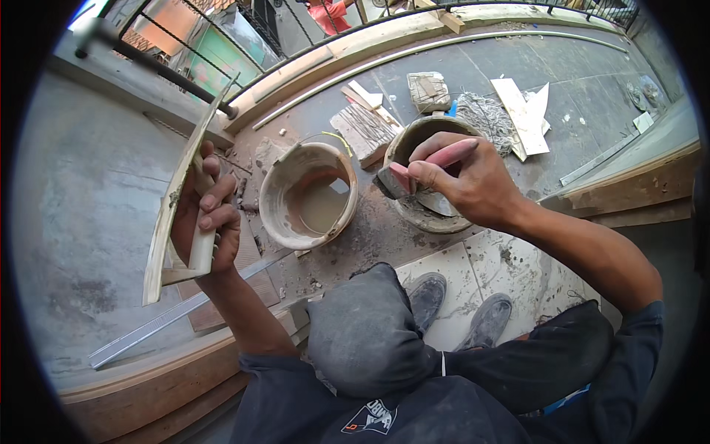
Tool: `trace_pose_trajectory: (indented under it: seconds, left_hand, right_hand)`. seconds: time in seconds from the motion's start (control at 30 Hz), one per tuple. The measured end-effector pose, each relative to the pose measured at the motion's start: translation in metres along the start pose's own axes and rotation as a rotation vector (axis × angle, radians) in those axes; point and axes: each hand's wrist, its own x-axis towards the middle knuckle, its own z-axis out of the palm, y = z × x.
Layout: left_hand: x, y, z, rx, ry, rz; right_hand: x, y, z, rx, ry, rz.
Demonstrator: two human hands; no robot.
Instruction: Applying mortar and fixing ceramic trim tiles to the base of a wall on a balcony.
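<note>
My left hand (211, 211) is wrapped round the pale handle of a plastering float (164, 214), held up on edge at the left. The float's flat board faces away from my palm, and I see it nearly side on. My right hand (481, 181) grips the red handle of a trowel (453, 152) above a mortar-stained bucket (423, 220). The trowel's grey, caked blade shows by the bucket's left rim; part of it is hidden. Left of that bucket stands another bucket (275, 194) with murky water in it.
Beyond the buckets lie a wrapped block (429, 92), tangled string (484, 118), wood offcuts (521, 111) and a ridged board (362, 129). A long pole (414, 50) runs before the railing. A metal straightedge (159, 322) lies at lower left. My shoes (488, 320) stand on stained tiles.
</note>
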Motion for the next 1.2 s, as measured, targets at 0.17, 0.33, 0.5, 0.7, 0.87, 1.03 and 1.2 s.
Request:
trace_pose_trajectory:
  seconds: [0.17,0.33,0.5,0.7,0.87,1.03,1.2]
  left_hand:
    - [-0.040,-0.015,-0.037,0.067,0.081,0.027]
    - [-0.085,0.030,-0.091,0.035,0.196,0.017]
    - [-0.024,0.006,-0.129,-0.077,0.098,-0.039]
    - [0.051,-0.056,-0.114,-0.088,0.013,-0.128]
    - [0.086,-0.126,-0.079,0.062,-0.101,-0.169]
    - [0.105,-0.143,-0.169,0.162,0.392,-0.117]
    - [0.133,-0.186,-0.103,1.649,-0.157,-0.089]
  right_hand:
    - [0.073,0.088,0.139,-0.118,-0.093,-0.116]
    - [0.090,0.130,0.252,-0.381,-0.291,0.025]
    - [0.050,0.100,0.182,-0.562,-0.338,-0.217]
    - [-0.066,0.063,0.027,-0.812,-0.575,-0.043]
    - [-0.175,0.037,-0.083,-1.095,-0.724,0.495]
    - [-0.224,0.032,-0.143,-1.064,-0.510,0.831]
    - [-0.270,0.046,-0.166,-0.965,-0.251,0.878]
